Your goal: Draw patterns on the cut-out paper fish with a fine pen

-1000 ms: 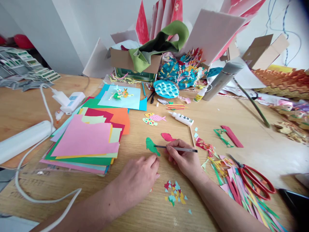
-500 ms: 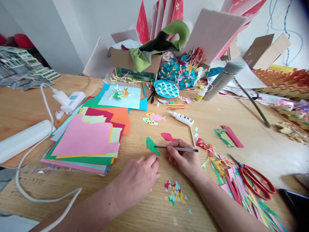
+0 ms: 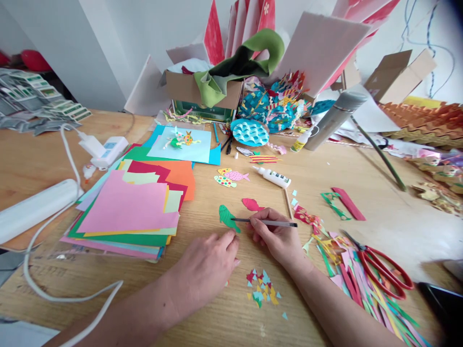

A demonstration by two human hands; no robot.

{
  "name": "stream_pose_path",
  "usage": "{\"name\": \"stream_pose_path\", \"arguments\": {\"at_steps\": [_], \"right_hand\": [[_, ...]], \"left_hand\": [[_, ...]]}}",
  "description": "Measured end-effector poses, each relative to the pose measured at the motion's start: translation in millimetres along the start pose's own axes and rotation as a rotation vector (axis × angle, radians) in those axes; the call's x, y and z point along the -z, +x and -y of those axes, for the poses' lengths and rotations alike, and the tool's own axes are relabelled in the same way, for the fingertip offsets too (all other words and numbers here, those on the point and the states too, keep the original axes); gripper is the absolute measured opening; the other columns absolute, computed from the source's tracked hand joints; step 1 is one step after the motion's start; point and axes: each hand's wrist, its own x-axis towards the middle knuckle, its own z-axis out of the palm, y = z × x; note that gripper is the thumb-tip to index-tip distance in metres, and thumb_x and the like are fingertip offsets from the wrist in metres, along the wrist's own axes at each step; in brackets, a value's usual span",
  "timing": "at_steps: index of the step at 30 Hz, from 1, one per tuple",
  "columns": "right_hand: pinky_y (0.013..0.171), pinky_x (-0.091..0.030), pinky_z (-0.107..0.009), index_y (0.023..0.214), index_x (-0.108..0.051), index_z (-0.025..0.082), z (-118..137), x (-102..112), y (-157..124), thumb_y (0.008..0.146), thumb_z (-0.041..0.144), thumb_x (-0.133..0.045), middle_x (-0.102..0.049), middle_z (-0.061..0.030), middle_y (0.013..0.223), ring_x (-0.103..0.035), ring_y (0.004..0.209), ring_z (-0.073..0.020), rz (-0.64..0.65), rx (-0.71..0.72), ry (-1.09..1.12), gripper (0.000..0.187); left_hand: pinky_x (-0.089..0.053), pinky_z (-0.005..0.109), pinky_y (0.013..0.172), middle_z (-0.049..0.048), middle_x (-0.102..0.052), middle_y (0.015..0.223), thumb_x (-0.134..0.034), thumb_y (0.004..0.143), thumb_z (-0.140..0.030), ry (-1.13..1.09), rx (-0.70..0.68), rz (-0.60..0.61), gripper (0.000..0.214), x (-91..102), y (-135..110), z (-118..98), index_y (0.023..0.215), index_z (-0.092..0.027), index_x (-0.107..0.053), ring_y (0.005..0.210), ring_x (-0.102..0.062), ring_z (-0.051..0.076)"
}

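My right hand (image 3: 273,233) is closed around a slim grey pen (image 3: 269,223), held nearly level with its dark end to the right. The pen's tip touches a green paper fish (image 3: 227,216) with dark lines drawn on it. My left hand (image 3: 211,258) lies on the table, thumb apart from the fingers, its fingertips at the fish's tail. Just beyond my right hand is a red paper fish (image 3: 251,204), partly covered by it. Farther back lie a pink dotted fish (image 3: 237,176), a white spotted fish (image 3: 224,181) and a yellow one (image 3: 224,171).
Stacked coloured paper (image 3: 126,207) lies left, beside a white cable (image 3: 43,299). Small paper snippets (image 3: 263,289) sit between my forearms. Red-handled scissors (image 3: 383,270) rest on paper strips (image 3: 358,284) at right. Behind stand a glue bottle (image 3: 274,177), a flask (image 3: 336,120) and a box (image 3: 202,91).
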Motion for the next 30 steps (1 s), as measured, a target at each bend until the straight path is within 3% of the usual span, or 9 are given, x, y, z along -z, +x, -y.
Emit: {"name": "stream_pose_path", "arguments": {"at_steps": [30], "right_hand": [[0.038, -0.039, -0.020, 0.078, -0.061, 0.017, -1.4, -0.5, 0.2, 0.082, 0.050, -0.070, -0.060, 0.0004, 0.058, -0.051, 0.042, -0.0092, 0.009, 0.011, 0.028, 0.034]], "left_hand": [[-0.059, 0.040, 0.085, 0.0120, -0.062, 0.130, -0.052, 0.099, -0.026, 0.007, 0.004, 0.014, 0.032, -1.3, -0.7, -0.7, 0.127, -0.012, -0.057, 0.109, -0.065, 0.028]]}}
